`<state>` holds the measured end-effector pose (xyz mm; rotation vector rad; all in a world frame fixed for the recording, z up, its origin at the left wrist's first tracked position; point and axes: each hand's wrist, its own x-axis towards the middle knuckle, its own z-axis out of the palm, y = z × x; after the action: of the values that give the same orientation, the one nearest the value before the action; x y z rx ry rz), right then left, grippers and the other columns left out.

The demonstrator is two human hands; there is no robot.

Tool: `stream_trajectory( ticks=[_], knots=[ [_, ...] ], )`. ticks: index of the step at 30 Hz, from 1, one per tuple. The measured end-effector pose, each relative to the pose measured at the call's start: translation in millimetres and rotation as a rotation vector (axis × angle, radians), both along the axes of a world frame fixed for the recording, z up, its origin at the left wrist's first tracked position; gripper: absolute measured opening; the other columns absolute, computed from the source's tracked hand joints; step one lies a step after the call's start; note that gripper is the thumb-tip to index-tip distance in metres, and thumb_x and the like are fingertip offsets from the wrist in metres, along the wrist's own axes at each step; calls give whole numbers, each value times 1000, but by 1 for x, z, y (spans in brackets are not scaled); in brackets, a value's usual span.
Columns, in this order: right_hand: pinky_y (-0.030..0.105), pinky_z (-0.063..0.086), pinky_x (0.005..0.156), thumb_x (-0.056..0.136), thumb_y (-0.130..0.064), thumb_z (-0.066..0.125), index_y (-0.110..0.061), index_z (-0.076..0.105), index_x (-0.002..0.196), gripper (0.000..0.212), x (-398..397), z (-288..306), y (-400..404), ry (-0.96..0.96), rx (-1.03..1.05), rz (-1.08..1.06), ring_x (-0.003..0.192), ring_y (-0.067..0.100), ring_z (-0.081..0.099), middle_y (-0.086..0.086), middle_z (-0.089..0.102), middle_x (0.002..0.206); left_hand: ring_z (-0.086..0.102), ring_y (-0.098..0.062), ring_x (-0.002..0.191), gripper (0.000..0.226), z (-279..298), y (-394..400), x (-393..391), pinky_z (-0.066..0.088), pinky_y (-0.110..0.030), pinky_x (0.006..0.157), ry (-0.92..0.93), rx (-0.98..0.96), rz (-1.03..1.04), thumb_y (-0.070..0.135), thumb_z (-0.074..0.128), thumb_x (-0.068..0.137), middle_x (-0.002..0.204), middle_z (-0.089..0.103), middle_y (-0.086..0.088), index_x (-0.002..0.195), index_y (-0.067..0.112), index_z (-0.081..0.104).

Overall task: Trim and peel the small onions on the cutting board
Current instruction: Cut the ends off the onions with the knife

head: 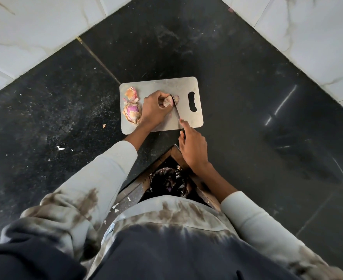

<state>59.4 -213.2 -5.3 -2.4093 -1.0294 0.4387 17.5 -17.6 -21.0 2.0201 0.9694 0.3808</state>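
A grey cutting board (188,120) with a handle slot lies on the black counter corner. My left hand (153,110) grips a small onion (168,101) at the board's middle. My right hand (192,146) holds a knife (176,110) by its handle, index finger along the spine. The blade stands against the onion's right end, and a cut-off slice (177,98) lies just right of the blade. A second onion (133,113), pink with loose papery skin, sits on the board's left side. A pile of peel (131,93) lies above it.
The black granite counter (247,98) forms a corner bounded by white tiled walls (35,37). Small peel scraps (104,125) dot the counter left of the board. A dark bin with peels (169,182) shows below the counter edge, in front of my body.
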Motion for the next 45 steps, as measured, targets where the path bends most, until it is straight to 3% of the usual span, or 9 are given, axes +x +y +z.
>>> stream_trajectory(
  ticks=[6, 13, 22, 32, 35, 38, 41, 43, 45],
  knots=[
    [49, 62, 82, 107, -20, 55, -25, 44, 152, 47, -2, -3, -5, -18, 3, 20, 86, 21, 73, 0, 72, 98, 68, -10, 102, 32, -8, -2, 0, 59, -22, 93, -24, -3, 27, 26, 81, 91, 116, 73, 2, 119, 14, 70],
    [46, 62, 76, 107, -20, 56, -28, 39, 156, 53, -15, 0, -16, -35, -82, 15, 81, 22, 72, 1, 69, 100, 67, -9, 100, 30, -4, -2, 2, 54, -14, 85, -16, -9, 41, 29, 80, 92, 113, 72, 3, 117, 17, 69],
    [46, 59, 67, 106, -22, 59, -29, 40, 157, 56, 1, -5, 10, -202, -120, 34, 78, 31, 73, 6, 69, 104, 65, -12, 89, 24, 8, -3, 6, 44, -9, 70, 45, -34, 74, 23, 83, 88, 101, 69, 4, 106, 17, 68],
    [45, 58, 73, 105, -20, 60, -29, 42, 155, 54, 4, -10, 7, -153, -53, 21, 83, 25, 73, 2, 70, 101, 68, -14, 89, 26, 9, 5, 10, 46, -10, 66, 111, -92, 66, 27, 83, 89, 102, 71, 2, 109, 16, 71],
    [49, 62, 81, 105, -22, 60, -29, 44, 148, 47, 8, -13, 20, -42, 51, -25, 84, 17, 72, -6, 70, 95, 70, -15, 89, 22, 13, 13, 15, 48, -11, 66, 135, -117, 35, 25, 81, 90, 102, 73, 0, 108, 15, 74],
    [42, 59, 80, 109, -25, 51, -29, 42, 148, 40, 14, -17, 12, 30, 152, -44, 71, 10, 66, -10, 67, 84, 71, -15, 89, 12, 20, 18, 21, 49, -11, 65, 138, -165, 18, 20, 77, 93, 100, 76, -2, 101, 13, 79],
    [40, 54, 83, 112, -32, 45, -23, 47, 144, 33, 23, -21, 10, 74, 197, -150, 79, 17, 69, -6, 70, 94, 76, -14, 86, 10, 21, 22, 26, 61, -19, 71, 130, -280, 51, 24, 81, 88, 90, 79, 2, 93, 15, 81],
    [48, 60, 77, 112, -38, 45, -20, 55, 130, 27, 32, -18, 21, 229, 277, -225, 78, 19, 70, -5, 69, 94, 78, -13, 88, 10, 20, 24, 27, 66, -32, 81, 71, -375, 62, 24, 82, 87, 91, 80, 3, 93, 16, 82],
    [46, 62, 68, 107, -44, 56, -22, 59, 117, 24, 42, -12, 35, 436, 378, -321, 78, 21, 71, -4, 70, 94, 77, -15, 94, 13, 18, 23, 26, 66, -37, 85, 29, -438, 61, 22, 80, 90, 99, 80, 0, 99, 13, 81]
  ],
)
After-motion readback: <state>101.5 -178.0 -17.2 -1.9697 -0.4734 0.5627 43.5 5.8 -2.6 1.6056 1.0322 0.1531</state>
